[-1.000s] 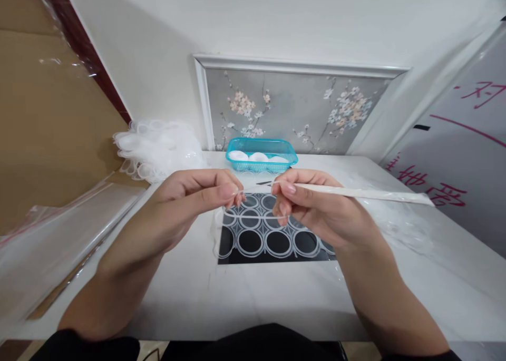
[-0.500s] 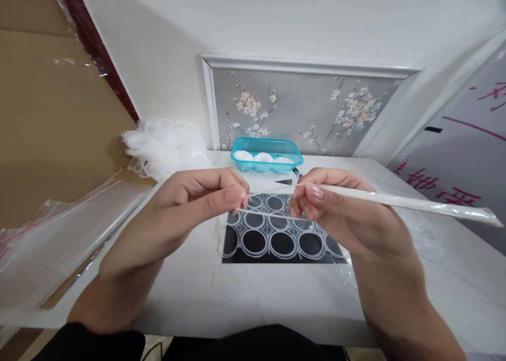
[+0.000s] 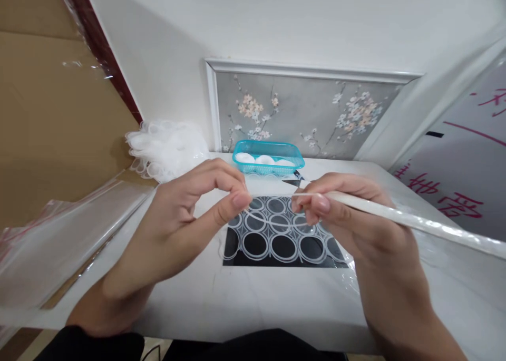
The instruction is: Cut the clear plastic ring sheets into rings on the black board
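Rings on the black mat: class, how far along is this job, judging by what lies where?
Done: three white pieces lie in the blue tray. In hand: left hand and right hand pinch one clear ring; the right also holds a white stick. Left: a ring sheet and ring pile.

My left hand (image 3: 185, 218) and right hand (image 3: 351, 218) hover close together at chest height, thumb and forefinger pinched tight on each, remaining fingers curled under, both bare forearms angling in from below.

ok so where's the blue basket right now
In the head view the blue basket sits at the far middle of the table, against the flowered panel, just beyond both hands, right of the white plastic heap.
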The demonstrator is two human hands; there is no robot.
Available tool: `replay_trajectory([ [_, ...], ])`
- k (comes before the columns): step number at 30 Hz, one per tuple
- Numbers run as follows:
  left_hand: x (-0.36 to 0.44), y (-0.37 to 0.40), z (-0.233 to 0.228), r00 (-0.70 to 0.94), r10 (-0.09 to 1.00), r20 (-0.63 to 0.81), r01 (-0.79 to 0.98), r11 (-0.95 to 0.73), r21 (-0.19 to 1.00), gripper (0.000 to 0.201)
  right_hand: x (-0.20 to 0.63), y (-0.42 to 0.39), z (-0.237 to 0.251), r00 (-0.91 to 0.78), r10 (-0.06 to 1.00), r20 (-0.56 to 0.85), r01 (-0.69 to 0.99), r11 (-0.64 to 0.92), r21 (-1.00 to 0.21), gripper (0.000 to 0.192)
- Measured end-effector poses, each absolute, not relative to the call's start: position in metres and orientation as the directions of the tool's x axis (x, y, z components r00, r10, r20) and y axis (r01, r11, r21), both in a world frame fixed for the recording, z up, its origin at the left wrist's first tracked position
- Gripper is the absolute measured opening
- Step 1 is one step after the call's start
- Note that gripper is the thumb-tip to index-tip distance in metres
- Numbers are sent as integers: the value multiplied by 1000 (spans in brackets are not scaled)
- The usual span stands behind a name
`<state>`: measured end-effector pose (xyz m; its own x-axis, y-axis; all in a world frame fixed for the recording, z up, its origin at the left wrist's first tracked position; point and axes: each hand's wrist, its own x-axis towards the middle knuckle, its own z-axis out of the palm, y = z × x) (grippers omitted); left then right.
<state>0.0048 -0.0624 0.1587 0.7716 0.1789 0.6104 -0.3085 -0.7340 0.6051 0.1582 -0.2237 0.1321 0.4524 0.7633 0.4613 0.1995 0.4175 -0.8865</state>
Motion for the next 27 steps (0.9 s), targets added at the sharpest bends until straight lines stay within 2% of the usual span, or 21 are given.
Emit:
replay_trajectory([
  [3, 0, -68, 159, 678, 134, 723, -313, -837, 449, 11, 156, -227, 132, 458, 746, 483, 279, 395, -875, 6],
  [7, -3, -71, 159, 657, 92, 748, -313, -869, 382, 12, 158, -227, 129, 439, 745, 503, 270, 424, -864, 7],
  [17, 0, -67, 157, 726, 176, 665, -280, -807, 519, 17, 160, -223, 128, 433, 794, 427, 216, 368, -904, 11],
  [27, -1, -66, 158, 753, 197, 628, -300, -747, 594, 20, 160, -223, 129, 420, 804, 420, 217, 360, -907, 12],
])
